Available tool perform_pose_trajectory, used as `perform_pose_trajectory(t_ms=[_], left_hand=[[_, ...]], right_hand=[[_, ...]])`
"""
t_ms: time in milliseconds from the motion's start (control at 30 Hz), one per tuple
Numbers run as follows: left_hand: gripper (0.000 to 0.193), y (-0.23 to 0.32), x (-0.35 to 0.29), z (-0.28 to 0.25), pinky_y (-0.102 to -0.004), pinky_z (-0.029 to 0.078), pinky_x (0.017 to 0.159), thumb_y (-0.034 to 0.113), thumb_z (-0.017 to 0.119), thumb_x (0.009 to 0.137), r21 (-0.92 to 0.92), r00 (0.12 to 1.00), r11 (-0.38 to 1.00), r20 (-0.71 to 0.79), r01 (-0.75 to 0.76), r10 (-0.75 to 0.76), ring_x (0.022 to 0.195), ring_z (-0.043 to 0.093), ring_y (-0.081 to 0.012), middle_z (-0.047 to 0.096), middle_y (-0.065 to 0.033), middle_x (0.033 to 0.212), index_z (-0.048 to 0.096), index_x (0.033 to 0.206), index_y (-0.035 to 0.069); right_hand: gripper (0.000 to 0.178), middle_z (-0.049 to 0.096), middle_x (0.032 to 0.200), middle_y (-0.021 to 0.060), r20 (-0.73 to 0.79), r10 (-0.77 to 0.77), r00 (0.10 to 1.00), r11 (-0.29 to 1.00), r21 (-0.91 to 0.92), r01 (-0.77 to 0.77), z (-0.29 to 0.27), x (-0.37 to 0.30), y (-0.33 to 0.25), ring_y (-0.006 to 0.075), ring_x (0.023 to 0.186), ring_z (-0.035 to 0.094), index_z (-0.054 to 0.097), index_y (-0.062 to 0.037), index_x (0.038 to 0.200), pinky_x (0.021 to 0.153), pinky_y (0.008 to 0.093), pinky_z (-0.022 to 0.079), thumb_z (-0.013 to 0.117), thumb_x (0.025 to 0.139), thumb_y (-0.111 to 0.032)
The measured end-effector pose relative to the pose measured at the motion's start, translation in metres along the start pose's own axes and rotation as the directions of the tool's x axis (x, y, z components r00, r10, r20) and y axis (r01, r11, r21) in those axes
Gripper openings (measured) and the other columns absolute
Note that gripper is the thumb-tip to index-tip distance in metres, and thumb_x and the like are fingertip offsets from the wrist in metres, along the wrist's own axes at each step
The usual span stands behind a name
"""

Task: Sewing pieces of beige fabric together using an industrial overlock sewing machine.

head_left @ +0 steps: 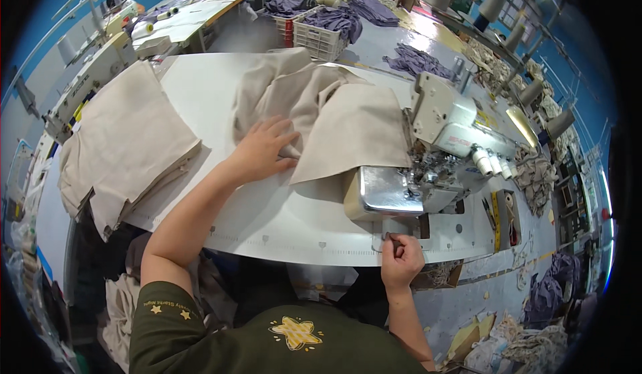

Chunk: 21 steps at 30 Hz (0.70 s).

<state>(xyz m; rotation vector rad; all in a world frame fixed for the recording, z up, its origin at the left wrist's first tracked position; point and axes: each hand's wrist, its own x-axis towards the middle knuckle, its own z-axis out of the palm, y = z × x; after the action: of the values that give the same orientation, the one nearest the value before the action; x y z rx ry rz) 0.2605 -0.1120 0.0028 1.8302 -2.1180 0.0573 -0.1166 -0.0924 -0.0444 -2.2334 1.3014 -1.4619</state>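
Note:
A beige fabric piece (pixel 354 123) lies on the white sewing table, its right edge at the overlock sewing machine (pixel 455 126). Behind its left side, more of the beige cloth (pixel 281 83) is bunched in loose folds. My left hand (pixel 267 150) rests on this cloth with fingers spread, gripping nothing. At the table's front edge, below the machine's metal bed (pixel 388 190), my right hand (pixel 401 259) is closed with its fingers curled in. Whatever sits inside those fingers is hidden. The folds hide where the two fabric parts meet.
A stack of beige fabric pieces (pixel 134 140) lies at the table's left. Small scissors (pixel 489 213) and a yellow tape measure (pixel 496 221) are at the right end. Beyond the table stands a white crate (pixel 321 39) of purple garments. Cloth heaps (pixel 521 347) cover the floor at lower right.

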Motion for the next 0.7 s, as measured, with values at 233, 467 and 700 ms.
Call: perform_pose_trajectory(t_ms=[233, 467, 700], left_hand=[[0.056, 0.019, -0.022, -0.025, -0.0443, 0.035, 0.113, 0.033, 0.074, 0.085, -0.043, 0.997, 0.998, 0.059, -0.053, 0.055, 0.140, 0.039, -0.0347, 0.048, -0.0183, 0.146, 0.059, 0.133, 0.009], [0.016, -0.009, -0.124, -0.093, -0.0373, 0.054, 0.083, 0.015, 0.070, 0.083, 0.091, 0.944, 0.965, -0.249, 0.246, -0.217, 0.097, 0.065, -0.0242, 0.069, -0.0030, 0.099, 0.074, 0.099, 0.012], [0.007, -0.063, -0.195, -0.127, -0.0374, 0.053, 0.077, 0.014, 0.069, 0.082, 0.355, 0.798, 0.716, -0.241, 0.602, -0.552, 0.090, 0.065, -0.0244, 0.068, -0.0033, 0.088, 0.075, 0.085, 0.013]], right_hand=[[0.008, 0.057, 0.073, 0.0041, -0.045, 0.066, 0.997, 0.997, 0.048, -0.064, -0.001, -0.012, 0.018, 0.0108, 0.053, 0.039, 0.066, 0.0010, 0.087, 0.049, 0.0259, 0.033, 0.070, 0.080, 0.004], [0.007, 0.055, 0.076, -0.0046, 0.017, 0.071, 0.997, 0.997, 0.023, -0.072, 0.003, -0.011, 0.019, 0.0032, 0.059, 0.036, 0.066, 0.0003, 0.093, 0.052, 0.0199, 0.031, 0.071, 0.090, -0.003], [0.006, 0.056, 0.076, -0.0035, -0.032, 0.131, 0.991, 0.988, 0.092, -0.128, 0.006, -0.015, -0.001, 0.0045, 0.059, 0.039, 0.066, -0.0003, 0.091, 0.052, 0.0207, 0.032, 0.071, 0.089, -0.002]])
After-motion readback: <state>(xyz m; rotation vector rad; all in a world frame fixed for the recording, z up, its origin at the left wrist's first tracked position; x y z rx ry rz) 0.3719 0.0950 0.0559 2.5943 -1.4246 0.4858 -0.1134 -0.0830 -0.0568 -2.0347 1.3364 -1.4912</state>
